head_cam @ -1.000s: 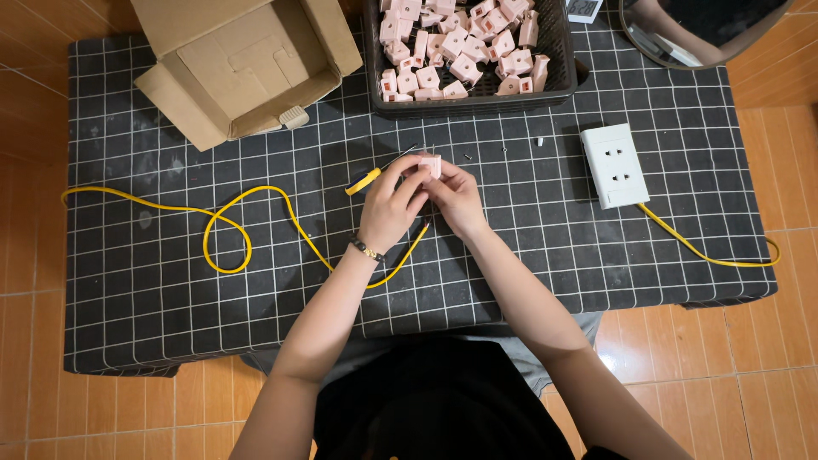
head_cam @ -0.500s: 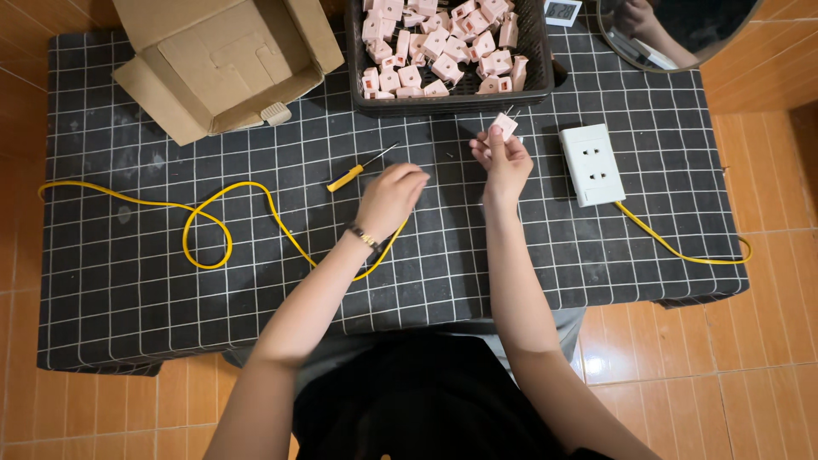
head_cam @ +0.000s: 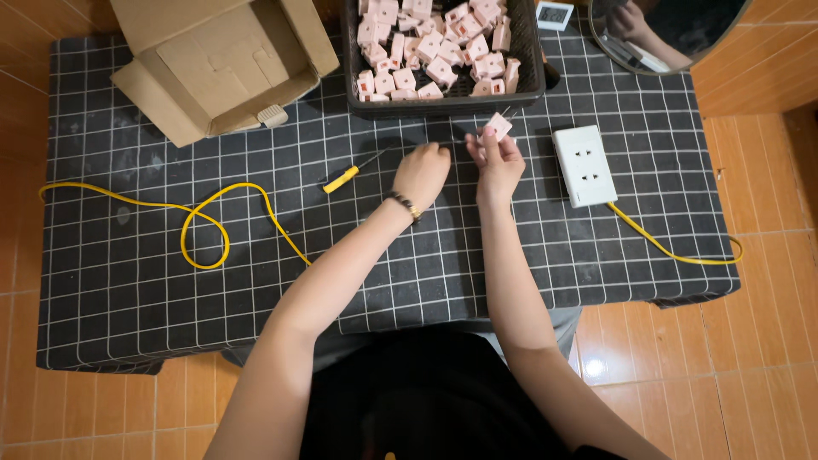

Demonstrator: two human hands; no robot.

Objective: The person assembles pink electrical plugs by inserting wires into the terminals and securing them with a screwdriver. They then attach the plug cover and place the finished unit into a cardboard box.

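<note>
- We see the bench, draped in a black cloth with a white grid, filling most of the frame.
- At upper left sits an open brown cardboard box; only one small pale piece shows at its mouth, so few pieces, if any, seem put away.
- At top centre a dark plastic basket holds a heap of small pink plastic plug parts, which looks like plenty left to handle.
- A long yellow cable loops across the left of the frame.
- A white rectangular socket block lies at centre right, its own yellow lead trailing off to the right.
- Our left hand, with a bracelet at the wrist, rests loosely curled on the cloth; we cannot tell whether it grips anything.
- Our right hand is raised just below the basket, fingertips pinched on one pink plug part.
- A thin yellow-handled screwdriver lies just left of the left hand.
</note>
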